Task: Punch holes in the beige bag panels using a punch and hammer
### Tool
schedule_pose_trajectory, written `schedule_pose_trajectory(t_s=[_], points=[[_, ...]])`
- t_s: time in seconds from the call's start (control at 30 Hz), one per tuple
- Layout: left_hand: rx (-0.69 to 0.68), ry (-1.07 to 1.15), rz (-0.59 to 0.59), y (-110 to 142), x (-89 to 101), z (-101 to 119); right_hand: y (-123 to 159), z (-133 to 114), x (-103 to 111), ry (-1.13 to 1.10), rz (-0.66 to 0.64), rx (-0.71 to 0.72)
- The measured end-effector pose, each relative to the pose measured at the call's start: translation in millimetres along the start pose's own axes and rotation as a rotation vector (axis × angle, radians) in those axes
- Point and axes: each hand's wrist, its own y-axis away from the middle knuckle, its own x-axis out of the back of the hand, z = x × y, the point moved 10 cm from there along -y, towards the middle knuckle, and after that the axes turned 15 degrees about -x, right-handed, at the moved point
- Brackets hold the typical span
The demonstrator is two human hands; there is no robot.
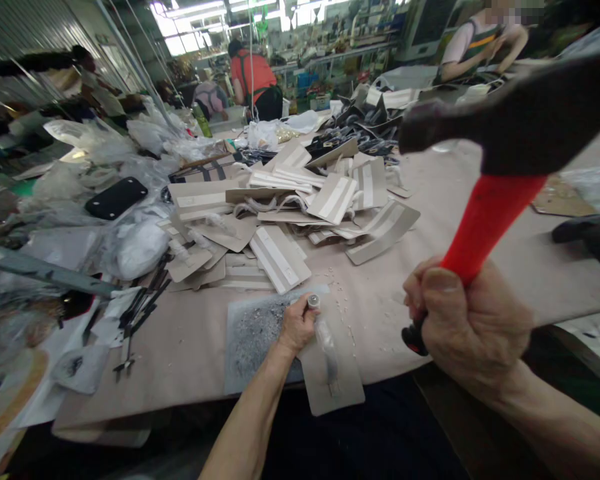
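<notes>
Clenches a red-handled hammer (507, 160) in the right hand (470, 327), near and to the right, with fingers and thumb wrapped tightly round the grip and the dark head raised above the table (423, 200) (partly cut off by the view's edge). Pinches a cylindrical, metal-topped tool (313, 302) in the left hand (295, 325), with fingers curled around it, over the far left edge of a beige panel (335, 395). Cannot tell where the tool's lower end rests. Has that panel lying partly across a speckled blue-grey pad (250, 343) and jutting past the table's near edge, with a plastic-wrapped strap handle (326, 341) on top, just beside the left hand.

Faces, farther on, a jumbled pile of beige panels with white strips (283, 257). Has clear plastic bags (143, 247) to the left, with a rounded black panel (117, 198) among them. Sees beyond the pile a heap of dark pieces (365, 123), then a co-worker in a red top (255, 77), bent forward, and bright windows (190, 33) farthest off.
</notes>
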Motion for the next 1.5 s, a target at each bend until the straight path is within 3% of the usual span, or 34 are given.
schedule_pose_trajectory(t_s=[0.07,0.1,0.2,0.3,0.43,0.53,0.6,0.7,0.8,0.87,1.0,1.07,1.2,1.27,1.33,1.5], points=[[0.002,-0.021,-0.017,0.8,-1.8,-2.4,17.9,10.1,-24.4,0.186,-0.055,0.14],[0.004,-0.019,-0.021,1.3,-2.5,-3.5,27.2,24.0,-46.6,0.329,-0.172,0.173],[-0.002,0.004,-0.025,1.7,-4.1,-3.5,46.3,78.6,-87.5,0.667,-0.46,0.11],[-0.008,0.01,-0.02,1.6,-3.6,-0.7,44.9,112.4,-86.5,0.76,-0.532,-0.005],[-0.019,0.001,-0.016,1.4,-3.0,1.6,34.9,161.0,-86.3,0.676,-0.579,-0.168],[-0.02,0.021,0.005,1.3,-1.5,0.6,28.2,194.5,-91.6,0.796,-0.492,-0.202],[-0.017,0.045,0.021,1.2,-0.3,0.6,27.8,189.8,-96.7,0.845,-0.383,-0.129],[-0.004,0.085,0.051,1.2,1.4,1.4,49.0,130.6,-119.6,0.701,-0.342,0.233],[0.048,0.159,0.107,1.3,1.6,-3.5,95.5,74.2,-157.1,0.591,-0.572,0.618],[0.132,0.266,0.182,1.2,1.4,-14.3,115.1,62.9,-179.0,0.637,-0.694,0.702],[0.373,0.508,0.548,3.2,21.0,-41.4,116.3,62.2,-200.5,0.808,-0.645,0.675],[0.377,0.552,0.697,-2.9,43.0,-36.4,104.1,58.7,-197.3,0.87,-0.566,0.612],[0.157,0.473,0.736,-27.5,96.2,10.1,62.8,50.4,-168.9,0.925,-0.437,0.325],[0.096,0.411,0.68,-31.8,107.3,26.8,49.6,51.9,-157.4,0.879,-0.432,0.177],[0.101,0.383,0.609,-28.3,100.7,28.5,47.9,58.7,-156.0,0.802,-0.466,0.075],[0.214,0.415,0.483,-4.1,48.5,-3.8,67.5,88.7,-174.4,0.676,-0.546,-0.079]])
